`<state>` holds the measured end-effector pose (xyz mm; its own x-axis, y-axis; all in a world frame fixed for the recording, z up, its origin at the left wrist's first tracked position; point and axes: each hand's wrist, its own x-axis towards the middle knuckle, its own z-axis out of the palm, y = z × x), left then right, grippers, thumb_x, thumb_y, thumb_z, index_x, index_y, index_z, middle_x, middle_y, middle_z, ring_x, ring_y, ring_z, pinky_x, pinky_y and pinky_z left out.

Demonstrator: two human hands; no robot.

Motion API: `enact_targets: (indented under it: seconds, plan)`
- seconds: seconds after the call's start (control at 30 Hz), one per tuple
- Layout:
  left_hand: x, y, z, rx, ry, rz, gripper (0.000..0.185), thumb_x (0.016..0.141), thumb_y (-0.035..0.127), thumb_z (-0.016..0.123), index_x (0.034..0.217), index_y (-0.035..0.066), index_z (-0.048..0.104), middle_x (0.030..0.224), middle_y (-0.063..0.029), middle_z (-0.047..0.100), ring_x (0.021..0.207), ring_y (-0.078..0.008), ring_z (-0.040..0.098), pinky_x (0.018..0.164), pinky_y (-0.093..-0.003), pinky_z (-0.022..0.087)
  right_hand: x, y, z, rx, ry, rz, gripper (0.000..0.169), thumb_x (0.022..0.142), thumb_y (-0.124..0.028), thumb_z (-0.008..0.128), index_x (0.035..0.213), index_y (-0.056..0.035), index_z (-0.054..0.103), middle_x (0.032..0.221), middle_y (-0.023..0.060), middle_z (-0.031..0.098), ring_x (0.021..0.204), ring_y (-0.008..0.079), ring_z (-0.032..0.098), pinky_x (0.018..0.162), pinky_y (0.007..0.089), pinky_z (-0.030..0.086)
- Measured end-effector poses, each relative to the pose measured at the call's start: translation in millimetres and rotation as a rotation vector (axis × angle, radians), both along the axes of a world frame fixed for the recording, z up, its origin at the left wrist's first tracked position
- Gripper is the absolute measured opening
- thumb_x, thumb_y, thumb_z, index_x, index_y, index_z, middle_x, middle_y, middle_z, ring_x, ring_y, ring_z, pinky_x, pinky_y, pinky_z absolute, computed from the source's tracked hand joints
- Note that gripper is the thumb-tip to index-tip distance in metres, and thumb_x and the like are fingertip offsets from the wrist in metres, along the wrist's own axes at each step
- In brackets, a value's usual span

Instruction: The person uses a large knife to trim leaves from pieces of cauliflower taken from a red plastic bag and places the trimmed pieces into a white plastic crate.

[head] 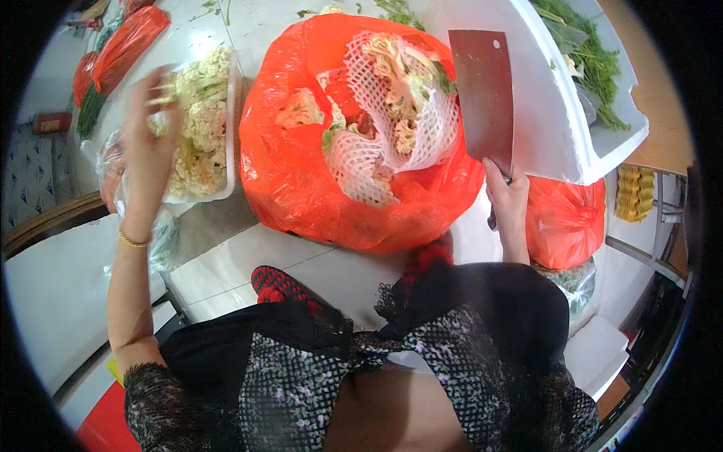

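My right hand (pixel 508 189) grips the handle of a cleaver (pixel 484 93), its broad blade pointing away from me beside a white foam box. Blurred by motion, my left hand (pixel 152 127) is at the left edge of a white plastic container (pixel 231 135) heaped with cauliflower florets (pixel 197 121); whether a floret is between its fingers I cannot tell. Between the hands stands a large red plastic bag (pixel 316 209), its top spread wide. Cauliflower pieces (pixel 302 108) and white foam netting (pixel 361 169) lie on it, some florets (pixel 404 107) inside the netting.
A white foam box (pixel 576 141) with leafy greens (pixel 599 73) stands at upper right, with a tied red bag (pixel 565 226) below it. Other red bags (pixel 130 48) lie at upper left. A clear plastic bag (pixel 113 164) is beside my left forearm. My knitted slippers (pixel 282 285) are below the large bag.
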<state>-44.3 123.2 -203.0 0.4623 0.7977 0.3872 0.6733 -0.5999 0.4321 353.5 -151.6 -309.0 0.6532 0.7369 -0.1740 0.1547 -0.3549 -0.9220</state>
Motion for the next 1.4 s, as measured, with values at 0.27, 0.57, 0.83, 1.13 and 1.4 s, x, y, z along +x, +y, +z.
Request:
enact_targets:
  seconds: [0.27,0.57,0.83,1.13,1.4]
  plan:
    - [226,6,-135,0.329,0.32,-0.586,0.058,0.075,0.003,0.066,0.13,0.012,0.051,0.139,-0.0102,0.044,0.132,-0.0292,0.039,0.108,-0.0498,0.032,-29,16,30,0.082,0.449,0.018,0.009,0.093,-0.011,0.06,0.096,-0.0028,0.058,0.061,-0.0054,0.042,0.048,0.003,0.037,0.042,0.0198,0.028]
    - [194,-11,-155,0.255,0.322,-0.584,0.061,0.062,0.022,0.08,0.118,0.013,0.056,0.111,-0.0045,0.057,0.107,-0.0221,0.053,0.089,-0.0433,0.037,-11,-15,1,-0.208,-0.035,0.129,0.032,0.092,-0.016,0.06,0.12,-0.0003,0.059,0.067,0.0027,0.054,0.055,0.0051,0.044,0.051,0.0244,0.04]
    - [209,-22,-128,-0.149,0.171,-0.607,0.048,0.071,0.027,0.077,0.113,0.009,0.062,0.089,-0.0149,0.064,0.088,-0.0328,0.063,0.074,-0.0429,0.049,-27,23,10,0.025,-0.116,0.146,0.042,0.088,-0.013,0.068,0.126,0.0003,0.054,0.065,0.0038,0.054,0.06,0.0052,0.047,0.055,0.0242,0.043]
    - [204,-42,-133,-0.665,0.081,-0.328,0.051,0.071,0.023,0.08,0.114,0.001,0.063,0.092,-0.0188,0.065,0.087,-0.0293,0.064,0.078,-0.0383,0.051,-49,34,38,0.062,-0.233,0.203,0.033,0.095,-0.011,0.055,0.126,0.0013,0.053,0.09,0.0171,0.068,0.075,0.0151,0.064,0.069,0.0294,0.05]
    - [199,-63,-135,-0.174,-0.071,-0.119,0.038,0.071,0.016,0.079,0.097,0.001,0.056,0.095,-0.01,0.056,0.09,-0.0283,0.056,0.078,-0.0367,0.048,-48,41,-21,-0.089,-0.3,0.322,0.031,0.095,-0.017,0.052,0.12,0.0008,0.054,0.077,0.0264,0.062,0.072,0.0389,0.065,0.064,0.0436,0.05]
